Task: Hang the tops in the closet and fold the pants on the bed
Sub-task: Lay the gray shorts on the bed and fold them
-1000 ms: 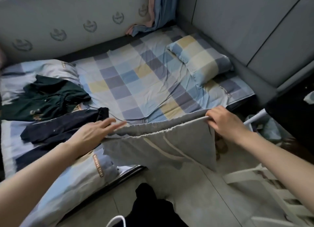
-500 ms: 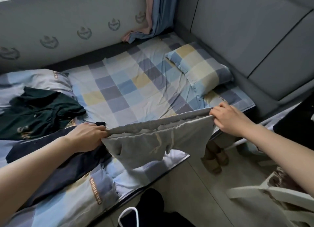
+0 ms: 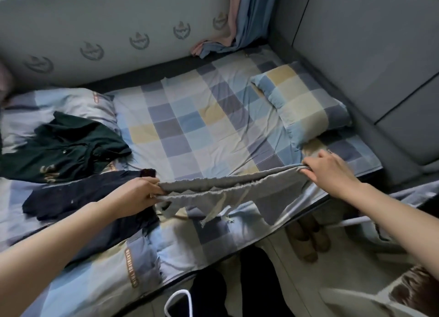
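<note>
The grey pants [image 3: 234,191] now lie mostly over the near edge of the bed [image 3: 213,117], where a second ago they hung in the air in front of it, most of the cloth dangling toward the floor. The waistband is stretched taut between both hands, which have moved forward and down over the checked sheet. The left hand [image 3: 140,194] grips the left end of the waistband with fingers curled round the bunched fabric (a second ago those fingers were straight, only reaching for it). The right hand [image 3: 330,173] pinches the right end, knuckles up, resting close to the sheet. The two hands are well apart, the full width of the waistband between them. The drawstring [image 3: 217,210] trails loose below the band, and one leg corner hangs off the mattress edge.

This means the pants are being laid out flat for folding, so that step is just beginning. No fold has been made yet. The dark green top [image 3: 64,148] and the navy garment [image 3: 83,195] lie crumpled on the left part of the bed, just beside the left hand, so the hanging part looks unfinished. The pillow [image 3: 306,105] sits near the far right corner.
</note>
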Tool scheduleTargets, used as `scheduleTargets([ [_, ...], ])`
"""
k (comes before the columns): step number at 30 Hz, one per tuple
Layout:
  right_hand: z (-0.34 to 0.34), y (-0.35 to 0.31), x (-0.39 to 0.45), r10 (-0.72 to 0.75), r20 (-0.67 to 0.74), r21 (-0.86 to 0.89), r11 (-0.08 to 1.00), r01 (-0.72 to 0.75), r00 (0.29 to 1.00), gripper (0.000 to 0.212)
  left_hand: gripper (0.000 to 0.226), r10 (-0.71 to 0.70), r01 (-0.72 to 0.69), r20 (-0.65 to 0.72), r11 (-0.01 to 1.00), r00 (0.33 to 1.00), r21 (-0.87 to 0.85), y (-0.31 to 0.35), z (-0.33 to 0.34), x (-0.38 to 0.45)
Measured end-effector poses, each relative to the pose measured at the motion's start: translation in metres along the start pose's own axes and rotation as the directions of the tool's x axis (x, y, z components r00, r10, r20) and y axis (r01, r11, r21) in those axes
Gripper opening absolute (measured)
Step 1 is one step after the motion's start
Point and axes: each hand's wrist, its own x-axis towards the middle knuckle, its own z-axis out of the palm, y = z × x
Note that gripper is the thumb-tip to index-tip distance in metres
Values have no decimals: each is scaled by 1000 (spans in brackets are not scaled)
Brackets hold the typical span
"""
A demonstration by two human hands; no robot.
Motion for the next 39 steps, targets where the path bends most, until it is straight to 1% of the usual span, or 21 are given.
scheduleTargets([
  [2, 1, 10, 14, -41, -42, -13, 999, 40, 998, 22, 12, -121, 119, -38, 992, 992, -51, 4, 3, 8],
  [4, -3, 21, 34, -69, -90, 15, 997, 70, 994, 18, 21, -247, 237, -130, 968, 960, -88, 10, 5, 19],
  [6, -10, 31, 55, -64, -139, 92, 993, 77, 988, 16, 22, -387, 360, -270, 922, 882, -146, 17, 4, 33],
  [7, -15, 41, 71, -63, -170, 154, 984, 90, 983, 15, 19, -488, 435, -344, 872, 802, -223, 21, 4, 47],
  [8, -18, 46, 82, -50, -208, 251, 962, 103, 977, 15, 15, -586, 477, -400, 809, 705, -344, 22, 2, 57],
  [10, -26, 55, 102, -18, -266, 473, 869, 147, 964, 15, 14, -718, 439, -462, 689, 521, -577, 28, -5, 80],
  [11, -28, 56, 109, -20, -297, 538, 822, 185, 955, 15, 19, -759, 397, -469, 642, 452, -656, 31, -7, 88],
  [12, -29, 58, 113, -32, -315, 577, 787, 219, 948, 15, 24, -779, 361, -470, 615, 414, -701, 35, -8, 95],
  [13, -27, 61, 117, -53, -314, 606, 758, 243, 948, 15, 26, -791, 351, -460, 598, 404, -721, 40, -6, 100],
  [14, -24, 64, 118, -71, -297, 632, 733, 251, 952, 14, 24, -792, 367, -438, 593, 426, -716, 46, -4, 101],
  [17, -1, 76, 115, -105, -158, 701, 688, 186, 982, 13, 20, -783, 452, -314, 581, 536, -676, 62, 17, 90],
  [18, 9, 81, 112, -109, -101, 716, 682, 148, 989, 12, 21, -787, 470, -248, 554, 565, -687, 67, 27, 82],
  [21, 36, 89, 100, -164, 56, 743, 666, 68, 985, 19, 23, -786, 502, -9, 404, 618, -765, 81, 64, 50],
  [23, 47, 91, 92, -219, 153, 756, 654, 29, 963, 19, 20, -777, 539, 143, 280, 613, -795, 88, 87, 32],
  [25, 51, 91, 91, -262, 225, 768, 640, -5, 939, 18, 15, -720, 607, 334, 152, 609, -780, 91, 101, 19],
  [27, 49, 92, 94, -295, 245, 765, 644, 3, 924, 18, 17, -633, 630, 443, 90, 634, -772, 90, 104, 12],
  [28, 47, 93, 97, -304, 241, 767, 641, 11, 922, 19, 22, -617, 627, 458, 74, 640, -776, 87, 104, 11],
  [31, 39, 88, 111, -302, 226, 799, 602, 1, 926, 18, 38, -643, 587, 453, -8, 617, -810, 69, 93, 13],
  [34, 36, 76, 138, -247, 217, 823, 567, -40, 944, 14, 38, -654, 543, 454, -78, 605, -836, 43, 80, 27],
  [37, 53, 56, 178, -188, 177, 828, 560, -42, 966, 20, 33, -723, 503, 408, -98, 557, -859, 9, 80, 55],
  [39, 80, 42, 207, -133, 136, 829, 558, -40, 982, 23, 30, -788, 489, 348, -69, 508, -870, -14, 95, 79],
])
